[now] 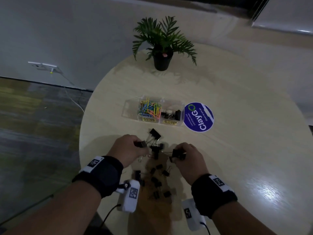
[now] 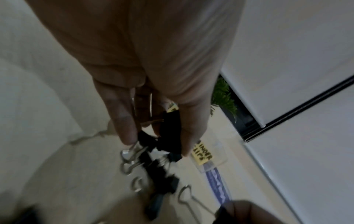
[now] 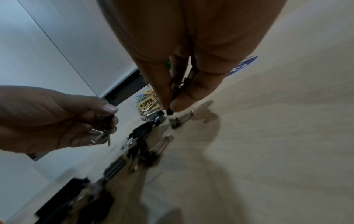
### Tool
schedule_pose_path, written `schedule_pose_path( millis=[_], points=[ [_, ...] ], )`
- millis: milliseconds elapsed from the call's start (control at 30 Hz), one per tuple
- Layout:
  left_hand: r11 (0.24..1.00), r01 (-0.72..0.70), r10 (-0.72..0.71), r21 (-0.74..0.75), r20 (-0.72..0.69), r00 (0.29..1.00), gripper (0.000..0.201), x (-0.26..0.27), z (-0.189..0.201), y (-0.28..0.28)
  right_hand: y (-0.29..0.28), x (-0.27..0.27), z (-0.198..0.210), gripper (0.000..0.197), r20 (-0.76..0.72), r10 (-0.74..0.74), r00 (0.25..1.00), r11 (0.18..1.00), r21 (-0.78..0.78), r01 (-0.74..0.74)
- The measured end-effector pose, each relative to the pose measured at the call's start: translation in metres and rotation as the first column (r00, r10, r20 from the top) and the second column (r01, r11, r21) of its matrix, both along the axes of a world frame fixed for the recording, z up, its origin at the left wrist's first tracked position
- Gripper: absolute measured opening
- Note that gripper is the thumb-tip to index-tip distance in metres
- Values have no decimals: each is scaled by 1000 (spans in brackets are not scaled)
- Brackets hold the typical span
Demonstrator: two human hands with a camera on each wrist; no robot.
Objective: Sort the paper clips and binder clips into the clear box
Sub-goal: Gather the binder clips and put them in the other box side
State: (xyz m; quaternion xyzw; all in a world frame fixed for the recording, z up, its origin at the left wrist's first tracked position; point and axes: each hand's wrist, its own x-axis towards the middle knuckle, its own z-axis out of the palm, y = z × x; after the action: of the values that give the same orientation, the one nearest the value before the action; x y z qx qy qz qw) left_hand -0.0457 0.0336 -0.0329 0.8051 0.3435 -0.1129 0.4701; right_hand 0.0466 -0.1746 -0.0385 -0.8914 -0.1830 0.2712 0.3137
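Observation:
A clear box (image 1: pixel 153 108) stands mid-table with coloured paper clips (image 1: pixel 149 108) in its left compartment and black binder clips (image 1: pixel 171 114) in its right one. My left hand (image 1: pixel 130 148) pinches a black binder clip (image 1: pixel 141 144) (image 2: pixel 169 128) just in front of the box. My right hand (image 1: pixel 188 156) pinches another black binder clip (image 1: pixel 177 154) (image 3: pixel 177 89). Between my hands lies a tangle of binder clips (image 1: pixel 155 146). Several more loose binder clips (image 1: pixel 157 182) are scattered near my wrists.
A potted fern (image 1: pixel 162 46) stands at the table's far edge. A round blue sticker (image 1: pixel 199 117) lies right of the box. The round table (image 1: pixel 237 133) drops off to the floor on the left. A cable (image 1: pixel 74 100) runs from a wall socket.

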Motion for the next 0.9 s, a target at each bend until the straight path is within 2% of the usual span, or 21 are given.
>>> schedule_pose_path(
  millis=[100, 167, 300, 400, 533, 633, 733, 900],
  points=[
    [994, -72, 81, -85, 109, 991, 36, 24, 23, 2, -6, 13, 3, 27, 34, -48, 998, 999, 21, 47],
    [989, -102, 122, -104, 202, 972, 32, 49, 43, 0, -9, 23, 9, 27, 57, -98, 994, 994, 57, 95],
    [983, -184, 162, 22, 378, 911, 24, 103, 63, -11, -12, 47, 23, 32, 117, -244, 963, 962, 151, 226],
    [976, -187, 133, 109, 376, 917, 29, 126, 49, -19, -12, 65, 30, 31, 144, -348, 926, 924, 218, 314],
    [987, -126, 89, 104, 307, 948, 43, 134, 34, -25, -4, 83, 43, 24, 187, -358, 915, 921, 231, 313],
    [974, -221, 186, 51, 379, 906, 39, 123, 33, -18, 13, 93, 50, 22, 258, -310, 915, 940, 230, 253],
    [948, -317, 268, 31, 457, 848, 34, 100, 36, -6, 38, 101, 51, 21, 345, -126, 930, 983, 168, 71],
    [942, -335, 296, 24, 411, 863, 19, 48, 26, 6, 76, 110, 44, 23, 320, 170, 932, 985, -43, -165]
  ],
)
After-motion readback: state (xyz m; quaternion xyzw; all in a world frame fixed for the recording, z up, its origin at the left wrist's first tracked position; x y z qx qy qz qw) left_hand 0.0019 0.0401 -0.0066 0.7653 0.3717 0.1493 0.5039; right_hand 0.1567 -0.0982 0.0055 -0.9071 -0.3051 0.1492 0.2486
